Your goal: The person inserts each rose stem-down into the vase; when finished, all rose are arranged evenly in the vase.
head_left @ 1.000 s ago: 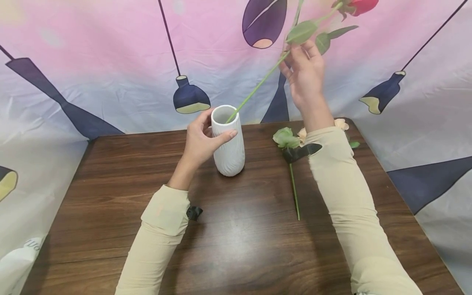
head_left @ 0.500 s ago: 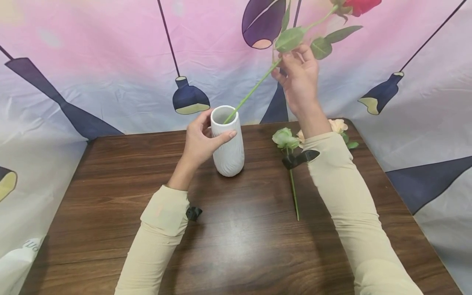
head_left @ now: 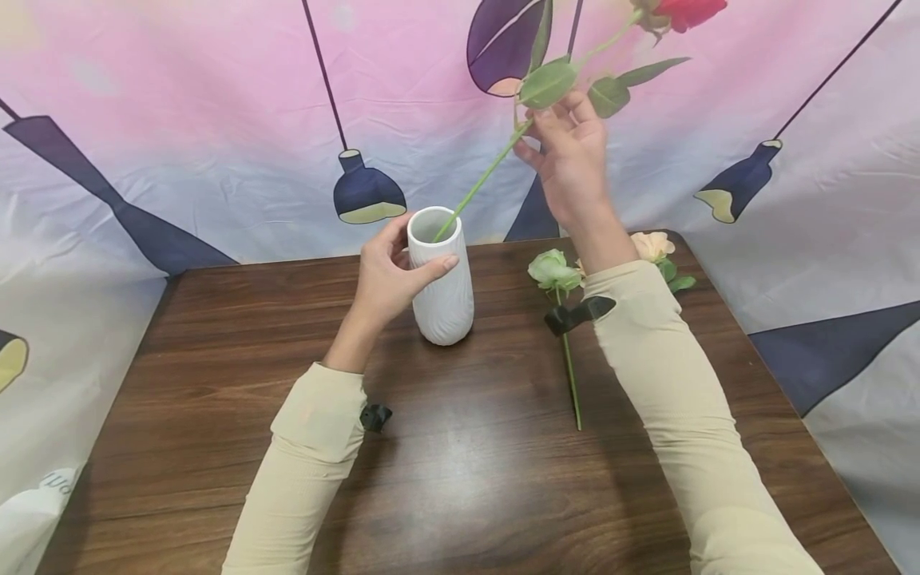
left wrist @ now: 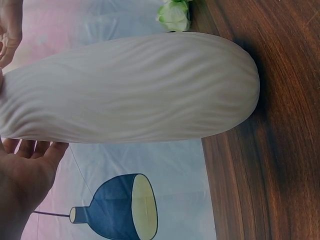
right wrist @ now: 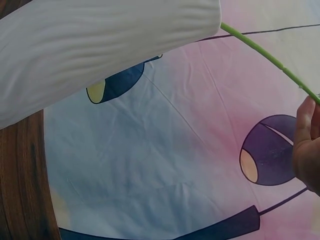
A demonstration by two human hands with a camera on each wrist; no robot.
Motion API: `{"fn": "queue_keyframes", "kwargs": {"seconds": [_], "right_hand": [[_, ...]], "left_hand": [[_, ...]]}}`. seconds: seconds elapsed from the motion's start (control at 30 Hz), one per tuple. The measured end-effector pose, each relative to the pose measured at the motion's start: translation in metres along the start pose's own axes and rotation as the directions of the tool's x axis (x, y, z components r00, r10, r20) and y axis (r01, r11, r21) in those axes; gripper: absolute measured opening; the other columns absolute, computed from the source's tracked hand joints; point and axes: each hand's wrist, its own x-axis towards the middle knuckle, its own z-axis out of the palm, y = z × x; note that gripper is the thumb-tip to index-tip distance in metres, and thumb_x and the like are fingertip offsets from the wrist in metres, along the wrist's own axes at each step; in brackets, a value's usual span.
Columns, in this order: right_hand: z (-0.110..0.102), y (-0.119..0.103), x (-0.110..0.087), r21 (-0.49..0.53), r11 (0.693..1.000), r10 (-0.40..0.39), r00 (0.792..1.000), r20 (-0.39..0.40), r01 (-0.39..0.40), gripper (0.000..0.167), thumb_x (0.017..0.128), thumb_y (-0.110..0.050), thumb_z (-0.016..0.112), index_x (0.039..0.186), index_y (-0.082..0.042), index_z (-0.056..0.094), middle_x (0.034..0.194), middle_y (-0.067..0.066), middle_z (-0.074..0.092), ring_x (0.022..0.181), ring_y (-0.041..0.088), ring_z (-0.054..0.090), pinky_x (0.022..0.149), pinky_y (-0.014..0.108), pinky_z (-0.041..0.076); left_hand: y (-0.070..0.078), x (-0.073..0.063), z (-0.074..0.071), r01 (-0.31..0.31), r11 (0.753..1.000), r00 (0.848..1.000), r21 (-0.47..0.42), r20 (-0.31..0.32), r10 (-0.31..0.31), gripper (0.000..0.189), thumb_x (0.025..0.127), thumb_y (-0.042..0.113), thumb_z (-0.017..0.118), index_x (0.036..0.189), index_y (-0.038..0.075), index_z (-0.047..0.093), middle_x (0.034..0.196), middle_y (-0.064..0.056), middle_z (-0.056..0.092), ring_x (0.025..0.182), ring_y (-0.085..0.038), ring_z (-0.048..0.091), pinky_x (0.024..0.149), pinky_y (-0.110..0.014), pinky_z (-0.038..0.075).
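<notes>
A white ribbed vase (head_left: pixel 444 299) stands upright on the wooden table, toward its back edge. My left hand (head_left: pixel 391 275) grips the vase near the rim, thumb across the front and fingers behind; the left wrist view shows those fingers (left wrist: pixel 37 150) along its side. Above and to the right, my right hand (head_left: pixel 571 160) pinches the green stem of a red rose (head_left: pixel 690 12). The rose slants, its lower stem inside the vase mouth and its bloom cut off by the top of the head view. In the right wrist view the stem (right wrist: pixel 270 57) runs from the rim to my fingertips.
A pale green rose (head_left: pixel 553 271) lies on the table (head_left: pixel 460 479) right of the vase, its stem toward me. Behind my right wrist lies a peach rose (head_left: pixel 652 246), partly hidden. A printed cloth (head_left: pixel 251 160) hangs behind the table. Something white (head_left: pixel 36 511) sits at the lower left.
My right hand has moved left and slightly down with the red rose, and its stem slants a little more steeply over the vase. The left hand keeps its grip on the vase.
</notes>
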Motion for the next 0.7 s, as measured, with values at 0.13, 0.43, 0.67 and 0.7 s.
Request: {"fn": "queue_keyframes", "kwargs": {"seconds": [0.13, 0.43, 0.67, 0.7], "right_hand": [[0.002, 0.002, -0.001, -0.022, 1.000, 0.010, 1.000, 0.012, -0.010, 0.021, 0.100, 0.006, 0.053, 0.094, -0.011, 0.063, 0.086, 0.004, 0.064, 0.070, 0.013, 0.064, 0.062, 0.024, 0.057], [0.010, 0.009, -0.007, -0.115, 0.993, 0.029, 0.998, 0.054, -0.023, 0.023, 0.100, 0.005, 0.054, 0.096, -0.015, 0.065, 0.093, 0.002, 0.065, 0.075, 0.013, 0.062, 0.067, 0.025, 0.059], [0.013, 0.014, -0.012, -0.194, 0.981, 0.004, 0.994, 0.111, 0.017, 0.026, 0.099, 0.008, 0.054, 0.090, -0.015, 0.063, 0.088, -0.001, 0.067, 0.078, 0.012, 0.064, 0.069, 0.025, 0.062], [0.013, 0.016, -0.013, -0.207, 0.978, 0.006, 0.992, 0.124, 0.020, 0.026, 0.098, 0.009, 0.055, 0.089, -0.015, 0.062, 0.087, -0.001, 0.068, 0.079, 0.012, 0.064, 0.069, 0.026, 0.062]], "left_hand": [[0.000, 0.000, -0.001, 0.002, 1.000, 1.000, -0.003, 0.000, -0.002, 0.062, 0.078, 0.009, 0.086, 0.135, 0.006, 0.061, 0.125, -0.013, 0.069, 0.109, -0.010, 0.065, 0.098, -0.032, 0.058], [0.000, -0.001, 0.000, -0.001, 1.000, 1.000, -0.006, -0.004, 0.001, 0.062, 0.077, 0.008, 0.087, 0.134, 0.005, 0.062, 0.123, -0.015, 0.069, 0.108, -0.010, 0.065, 0.095, -0.028, 0.058], [0.000, -0.001, -0.001, -0.003, 1.000, 1.000, -0.003, -0.006, 0.003, 0.062, 0.077, 0.008, 0.087, 0.134, 0.005, 0.062, 0.123, -0.014, 0.069, 0.109, -0.012, 0.065, 0.095, -0.028, 0.058], [0.000, -0.001, -0.001, -0.003, 1.000, 1.000, -0.001, -0.006, 0.003, 0.062, 0.077, 0.008, 0.087, 0.134, 0.005, 0.062, 0.123, -0.014, 0.069, 0.109, -0.012, 0.065, 0.095, -0.028, 0.058]]}}
